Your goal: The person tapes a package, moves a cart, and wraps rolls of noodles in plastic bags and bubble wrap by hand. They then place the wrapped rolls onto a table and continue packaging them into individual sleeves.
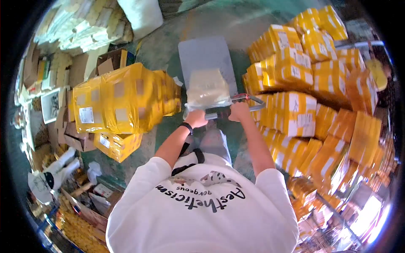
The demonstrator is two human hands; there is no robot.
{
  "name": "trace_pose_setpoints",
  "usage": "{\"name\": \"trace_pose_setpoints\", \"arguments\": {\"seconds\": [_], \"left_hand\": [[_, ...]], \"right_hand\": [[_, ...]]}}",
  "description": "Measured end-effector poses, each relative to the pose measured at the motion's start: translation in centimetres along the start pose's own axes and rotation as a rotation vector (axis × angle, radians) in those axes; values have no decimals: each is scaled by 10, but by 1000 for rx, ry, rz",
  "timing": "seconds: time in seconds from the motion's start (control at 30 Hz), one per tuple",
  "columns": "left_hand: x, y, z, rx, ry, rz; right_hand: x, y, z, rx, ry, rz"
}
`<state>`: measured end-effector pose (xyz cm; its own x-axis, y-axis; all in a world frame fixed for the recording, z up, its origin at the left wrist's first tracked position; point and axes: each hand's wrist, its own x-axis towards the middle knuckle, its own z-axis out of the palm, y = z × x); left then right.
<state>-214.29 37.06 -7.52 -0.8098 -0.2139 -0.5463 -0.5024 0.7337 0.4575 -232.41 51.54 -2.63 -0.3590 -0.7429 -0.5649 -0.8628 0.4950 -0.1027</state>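
A grey metal handlebar crosses in front of my body. My left hand, below a black wristband, is closed at the bar's left end, beside a clear plastic wrap. My right hand is wrapped round the bar further right, near a small red cable. Just beyond both hands sits a pale, plastic-wrapped block. It stands at the near end of a flat grey platform that stretches away over the green floor.
Stacked boxes wrapped in yellow tape rise close on the right. Another yellow-taped stack stands close on the left, with open cartons behind it. A white sack lies at the top.
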Motion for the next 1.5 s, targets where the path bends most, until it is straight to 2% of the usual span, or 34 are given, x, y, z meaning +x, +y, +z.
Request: {"name": "trace_pose_setpoints", "arguments": {"seconds": [0.2,0.37,0.43,0.67,0.8,0.83,0.9,1.07,1.17,1.27,1.3,1.4,1.5], "left_hand": [[-67,-2,56,16,-95,102],[-131,-29,80,134,-90,259],[-154,-35,93,161,-94,265],[-247,-48,175,149,-123,325],[-298,-52,219,114,-102,363],[-316,-47,221,128,-131,357],[-339,-51,237,135,-133,387],[-402,-70,266,202,-260,419],[-432,-85,270,255,-389,472],[-463,-109,283,266,-396,540],[-468,-119,288,302,-456,539],[-490,-147,277,411,-543,638],[-508,-178,261,560,-588,723]], "right_hand": [[-83,-42,80,37,-25,135],[-151,-122,133,112,37,273],[-177,-150,140,130,47,313],[-258,-203,210,142,13,358],[-311,-237,246,131,118,340],[-320,-246,257,130,8,388],[-343,-259,271,141,33,411],[-397,-334,323,245,170,539],[-422,-384,348,295,85,633],[-444,-440,373,349,95,732],[-449,-461,378,392,84,782],[-460,-530,401,502,202,873],[-457,-604,400,625,190,985]]}}
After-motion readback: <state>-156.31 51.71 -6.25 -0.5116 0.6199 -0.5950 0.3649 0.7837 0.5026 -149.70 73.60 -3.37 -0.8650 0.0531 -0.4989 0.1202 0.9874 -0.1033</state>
